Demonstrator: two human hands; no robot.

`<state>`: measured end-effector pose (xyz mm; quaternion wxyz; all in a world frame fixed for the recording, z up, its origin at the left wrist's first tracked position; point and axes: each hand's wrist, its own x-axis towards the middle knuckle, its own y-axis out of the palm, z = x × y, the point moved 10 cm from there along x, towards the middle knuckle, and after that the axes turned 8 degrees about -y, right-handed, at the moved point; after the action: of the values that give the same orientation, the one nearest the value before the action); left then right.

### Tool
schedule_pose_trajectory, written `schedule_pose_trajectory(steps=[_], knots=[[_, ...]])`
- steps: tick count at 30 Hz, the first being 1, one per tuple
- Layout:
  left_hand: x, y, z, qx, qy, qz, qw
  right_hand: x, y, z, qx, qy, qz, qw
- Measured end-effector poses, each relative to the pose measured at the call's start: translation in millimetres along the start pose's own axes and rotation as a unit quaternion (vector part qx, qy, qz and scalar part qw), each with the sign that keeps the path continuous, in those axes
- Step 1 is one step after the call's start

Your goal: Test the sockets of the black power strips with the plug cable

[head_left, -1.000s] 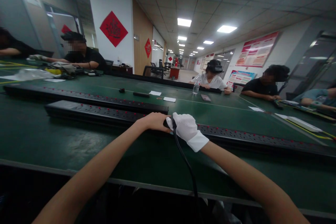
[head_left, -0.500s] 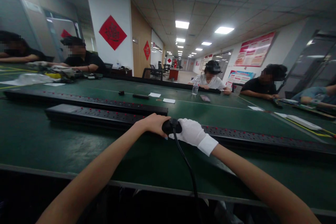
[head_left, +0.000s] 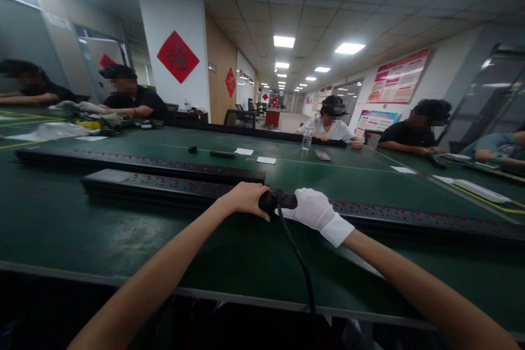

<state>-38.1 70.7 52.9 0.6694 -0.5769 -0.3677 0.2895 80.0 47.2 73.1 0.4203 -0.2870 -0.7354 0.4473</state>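
A long black power strip [head_left: 156,186] with red switches lies across the green table [head_left: 61,224]. My bare left hand [head_left: 245,198] rests curled on the strip, its fingers against a black plug [head_left: 275,200]. My right hand [head_left: 311,209], in a white glove, is closed on that plug from the right side. The plug's black cable [head_left: 301,268] runs toward me and drops over the table's near edge.
A second power strip [head_left: 135,163] lies just behind the first, and the near one continues to the right [head_left: 430,220]. Several people sit around the far sides of the table. A water bottle [head_left: 305,138], paper slips and small items lie mid-table.
The plug, hidden behind the gloved fingers a second ago, now shows between both hands. My gloved hand has lowered and shifted a little to the right on the strip.
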Motion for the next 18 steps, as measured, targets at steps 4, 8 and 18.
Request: schedule_pose_trajectory(steps=[4,8,18], knots=[[2,-2.8,-20,0.022,0.015,-0.041,0.999,-9,-1,-14,-0.016,0.005,0.005,1.000],[2,-4.7,-32,0.035,0.017,-0.069,0.997,-16,-1,-25,-0.019,0.003,0.011,1.000],[2,-4.6,-32,0.024,0.026,-0.066,0.997,-24,-1,-29,0.019,-0.009,0.014,1.000]])
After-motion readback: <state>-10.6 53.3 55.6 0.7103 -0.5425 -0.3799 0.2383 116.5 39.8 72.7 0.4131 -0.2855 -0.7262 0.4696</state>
